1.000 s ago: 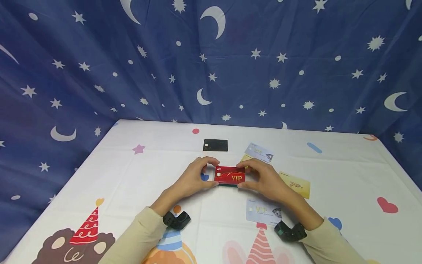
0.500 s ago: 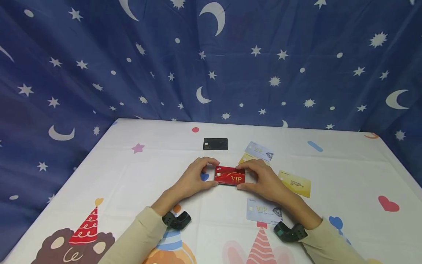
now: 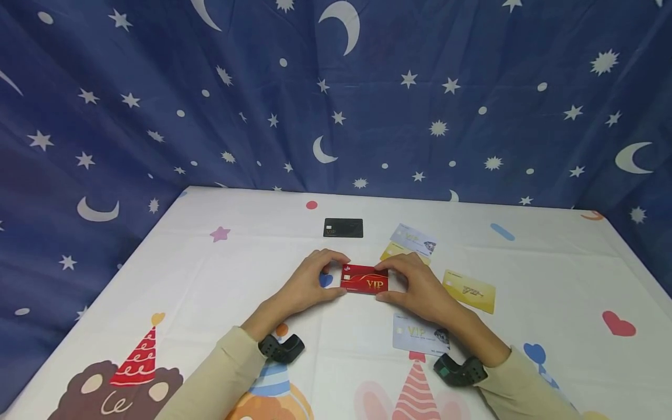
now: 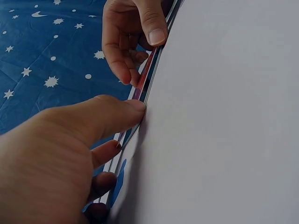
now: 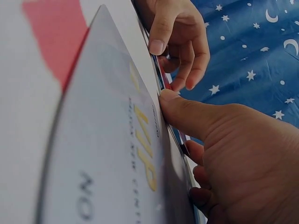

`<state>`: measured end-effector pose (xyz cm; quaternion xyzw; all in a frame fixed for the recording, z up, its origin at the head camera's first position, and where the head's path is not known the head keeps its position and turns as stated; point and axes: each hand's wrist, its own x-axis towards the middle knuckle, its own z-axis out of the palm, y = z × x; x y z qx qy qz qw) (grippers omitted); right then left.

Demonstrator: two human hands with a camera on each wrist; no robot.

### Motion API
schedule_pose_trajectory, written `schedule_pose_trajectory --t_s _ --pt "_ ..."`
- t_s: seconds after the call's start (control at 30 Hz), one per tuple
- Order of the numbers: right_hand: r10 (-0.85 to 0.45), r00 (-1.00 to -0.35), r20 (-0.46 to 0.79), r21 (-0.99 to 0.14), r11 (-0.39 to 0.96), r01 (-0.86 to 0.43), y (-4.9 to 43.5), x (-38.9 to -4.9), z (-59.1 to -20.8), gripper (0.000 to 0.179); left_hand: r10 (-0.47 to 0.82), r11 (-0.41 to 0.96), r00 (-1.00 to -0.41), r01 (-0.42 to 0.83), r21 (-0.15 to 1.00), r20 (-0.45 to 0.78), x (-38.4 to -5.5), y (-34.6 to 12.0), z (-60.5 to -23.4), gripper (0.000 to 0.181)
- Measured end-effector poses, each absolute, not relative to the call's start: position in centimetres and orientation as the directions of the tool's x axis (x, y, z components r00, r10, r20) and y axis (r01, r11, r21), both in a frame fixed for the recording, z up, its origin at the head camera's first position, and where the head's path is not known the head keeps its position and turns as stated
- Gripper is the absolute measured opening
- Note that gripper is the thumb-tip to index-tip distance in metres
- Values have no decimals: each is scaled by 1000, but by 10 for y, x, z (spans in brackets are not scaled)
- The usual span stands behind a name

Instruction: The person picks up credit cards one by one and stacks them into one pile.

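Note:
A red VIP card (image 3: 364,279) lies flat near the middle of the table, its gold lettering facing up. My left hand (image 3: 310,281) pinches its left end, thumb at the near edge and index finger at the far edge. The right hand (image 3: 420,287) holds the right end in the same way. In the left wrist view, a thin dark layer shows under the red card (image 4: 148,70), between the left thumb and the other hand; what it is cannot be made out. Right of the right forearm lies a yellow card (image 3: 469,291).
Behind the hands lies a black VIP card (image 3: 343,228). At back right a silver card (image 3: 413,238) overlaps a yellow card (image 3: 389,251). Another silver card (image 3: 419,335) lies below the right hand. A blue curtain (image 3: 252,105) hangs past the table's far edge.
A dark green strip under the red card's near edge has shrunk almost out of sight. The red card and right fingertips have shifted very slightly left; both hands keep their hold.

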<state>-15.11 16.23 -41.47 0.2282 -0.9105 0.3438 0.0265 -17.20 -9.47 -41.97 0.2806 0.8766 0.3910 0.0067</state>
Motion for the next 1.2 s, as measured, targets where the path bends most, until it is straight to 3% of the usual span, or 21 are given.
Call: schedule_pose_trajectory --t_s 1.2 --pt "-413 -891 189 -591 677 -439 164 -152 -414 53 507 562 -845 474 677 171 -172 -95 -419 56"
